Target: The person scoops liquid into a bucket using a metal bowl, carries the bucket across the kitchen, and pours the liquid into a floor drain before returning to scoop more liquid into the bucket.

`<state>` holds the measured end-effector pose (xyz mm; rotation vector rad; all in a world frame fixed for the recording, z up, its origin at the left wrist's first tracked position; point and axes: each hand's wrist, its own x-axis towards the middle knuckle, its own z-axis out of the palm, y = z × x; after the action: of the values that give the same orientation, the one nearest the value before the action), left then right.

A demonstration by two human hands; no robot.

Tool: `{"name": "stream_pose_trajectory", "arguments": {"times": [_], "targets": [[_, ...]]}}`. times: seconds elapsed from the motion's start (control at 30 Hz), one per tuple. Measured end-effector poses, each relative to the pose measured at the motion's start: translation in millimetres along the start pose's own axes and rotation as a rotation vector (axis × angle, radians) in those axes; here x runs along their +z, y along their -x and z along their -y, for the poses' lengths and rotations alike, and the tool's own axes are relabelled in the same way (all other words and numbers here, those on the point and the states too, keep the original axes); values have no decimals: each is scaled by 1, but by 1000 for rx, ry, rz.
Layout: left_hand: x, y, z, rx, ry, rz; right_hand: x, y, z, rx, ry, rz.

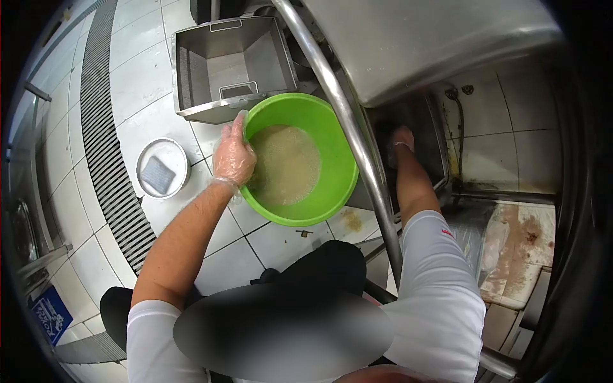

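Note:
My left hand (234,156), in a clear plastic glove, grips the left rim of a bright green tub (337,150). Murky, brownish liquid (284,163) with some foam lies in the bottom of the tub. My right hand (401,136), also gloved, reaches past the metal rail into a dark metal container (431,137) under the steel sink. Its fingers are lost in shadow, so what they touch does not show. Left of the tub stands a small white bucket (186,167) with a grey-blue sponge (157,175) in white suds.
A rectangular steel bin (188,83) with wire handles sits behind the tub. The metal rail (345,118) slants between my arms. A floor drain grate (105,127) runs along the left. Stained tiles (517,255) and plastic wrapping lie at right.

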<state>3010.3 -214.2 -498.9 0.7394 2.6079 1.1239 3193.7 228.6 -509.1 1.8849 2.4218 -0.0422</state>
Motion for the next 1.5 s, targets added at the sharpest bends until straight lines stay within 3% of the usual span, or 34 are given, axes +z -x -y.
{"name": "stream_pose_trajectory", "arguments": {"times": [0.2,0.27,0.37,0.4,0.47,0.67,0.8,1.0,1.17,1.2,1.27,1.4,1.5], "targets": [[-1,1,-1,-22,-5,-2,50,-35,-11,-155,242,56],[-1,-1,-2,-1,1,17,57,-40,-17,-457,505,-32],[0,-1,-3,-7,-34,3,52,-20,-9,-563,489,31],[-1,-1,-3,-1,-34,6,54,-15,-7,-556,487,31],[-3,0,-5,-12,-27,11,57,-5,-6,-421,62,17],[-1,-1,-4,11,-53,-10,37,26,0,-555,-96,-11],[-4,0,-7,8,-60,4,26,20,-19,-651,91,53],[-3,-1,-5,19,-101,18,47,20,-69,-644,223,-92],[-4,-1,-6,29,-83,7,-18,80,-57,233,-1197,226],[-6,-1,-8,8,-81,27,-19,79,-60,235,-1202,213],[-6,-1,-8,5,-86,36,-10,68,-69,334,-1514,151],[-9,-1,-10,-26,-91,67,-41,76,-70,399,-1669,133],[-8,-1,-8,-19,-67,66,-62,79,-79,336,-1755,138]]}}
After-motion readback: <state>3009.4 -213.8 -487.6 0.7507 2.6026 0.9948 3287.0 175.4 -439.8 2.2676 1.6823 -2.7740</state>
